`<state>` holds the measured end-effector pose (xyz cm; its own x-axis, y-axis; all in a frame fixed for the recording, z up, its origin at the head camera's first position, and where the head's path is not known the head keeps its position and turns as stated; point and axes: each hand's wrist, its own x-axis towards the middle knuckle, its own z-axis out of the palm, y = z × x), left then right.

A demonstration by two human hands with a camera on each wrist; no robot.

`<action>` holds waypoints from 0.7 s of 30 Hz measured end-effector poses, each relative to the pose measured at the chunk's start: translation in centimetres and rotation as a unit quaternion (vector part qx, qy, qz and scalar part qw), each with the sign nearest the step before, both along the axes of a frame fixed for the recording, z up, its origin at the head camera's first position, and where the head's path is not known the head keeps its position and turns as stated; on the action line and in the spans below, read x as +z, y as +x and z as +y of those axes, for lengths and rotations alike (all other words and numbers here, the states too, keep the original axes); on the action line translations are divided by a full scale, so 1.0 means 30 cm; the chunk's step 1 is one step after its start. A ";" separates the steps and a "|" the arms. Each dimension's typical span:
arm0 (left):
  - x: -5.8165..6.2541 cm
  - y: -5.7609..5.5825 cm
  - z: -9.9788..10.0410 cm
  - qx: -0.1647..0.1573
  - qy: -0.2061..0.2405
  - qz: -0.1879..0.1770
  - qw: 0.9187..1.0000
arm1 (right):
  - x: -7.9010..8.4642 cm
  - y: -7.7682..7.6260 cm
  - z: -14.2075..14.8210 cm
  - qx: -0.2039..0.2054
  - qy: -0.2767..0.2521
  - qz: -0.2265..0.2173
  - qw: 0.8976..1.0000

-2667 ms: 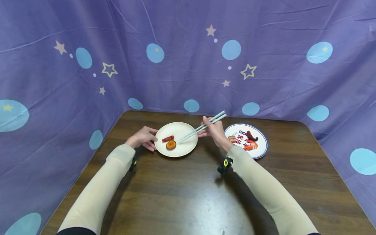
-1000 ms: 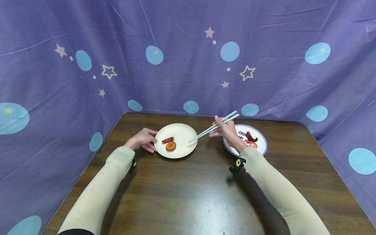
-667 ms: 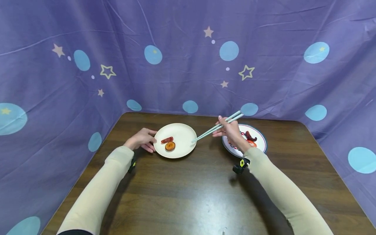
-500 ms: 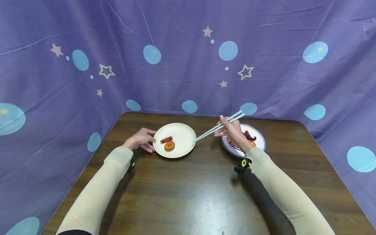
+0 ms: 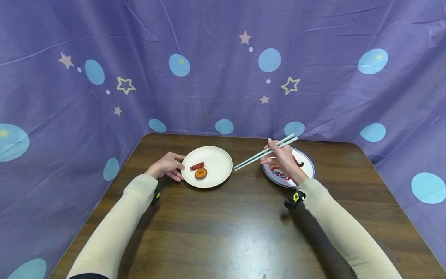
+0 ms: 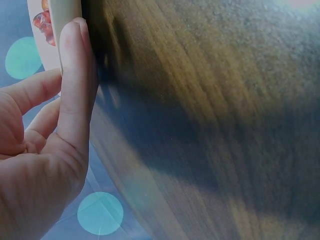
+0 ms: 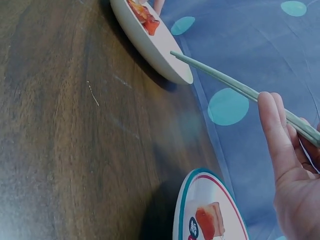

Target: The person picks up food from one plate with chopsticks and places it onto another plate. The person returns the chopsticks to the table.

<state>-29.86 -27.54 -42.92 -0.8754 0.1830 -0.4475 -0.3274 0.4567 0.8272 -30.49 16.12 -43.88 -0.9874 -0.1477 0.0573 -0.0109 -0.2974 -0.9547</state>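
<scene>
A purple curtain (image 5: 223, 104) printed with stars and blue ovals surrounds the brown desk (image 5: 209, 224), whose near edge is cut off in the head view. Pale sleeves (image 5: 120, 221) reach in from below.

Toward the far side stand two plates: a cream plate (image 5: 217, 159) and, to its right, a patterned plate (image 5: 308, 167) with a coloured rim. The left hand (image 5: 168, 166) pinches the cream plate's left rim between its fingers. The right hand (image 5: 283, 158), over the patterned plate, grasps a pair of chopsticks (image 5: 258, 158); their tips hang just beside the cream plate's right rim, with nothing between them.

On the cream plate lie a round slice (image 5: 200, 173) and, beside it, a smaller red piece (image 5: 197, 166). The patterned plate bears a block-shaped piece (image 5: 273, 166) and a dark red piece (image 5: 298, 162).

With food on both plates and the chopsticks unloaded, the work looks partway along; which pieces are left to handle cannot be told.

The right hand covers much of the patterned plate, so its full contents are hidden. The left wrist view crops the cream plate heavily.
</scene>
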 end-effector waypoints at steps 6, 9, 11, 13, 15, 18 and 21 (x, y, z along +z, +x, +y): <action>-0.001 0.000 -0.001 -0.002 -0.001 0.001 1.000 | 0.001 0.022 0.029 -0.008 -0.011 0.005 1.000; -0.002 -0.002 -0.003 -0.003 0.001 0.000 1.000 | 0.008 0.037 0.050 -0.008 -0.013 0.009 1.000; -0.002 -0.004 -0.004 -0.002 0.003 -0.001 1.000 | 0.012 0.044 0.068 -0.009 -0.017 0.011 1.000; -0.003 -0.004 -0.004 -0.003 0.005 -0.002 1.000 | 0.015 0.051 0.088 -0.009 -0.019 0.012 1.000; -0.004 -0.004 -0.003 -0.005 0.007 -0.001 1.000 | 0.018 0.058 0.110 -0.010 -0.027 0.012 1.000; -0.007 -0.004 -0.002 -0.005 0.008 -0.001 1.000 | 0.023 0.070 0.139 -0.018 -0.046 0.008 0.999; -0.012 -0.005 -0.003 -0.008 0.007 0.002 1.000 | 0.029 0.085 0.165 -0.022 -0.062 0.003 0.998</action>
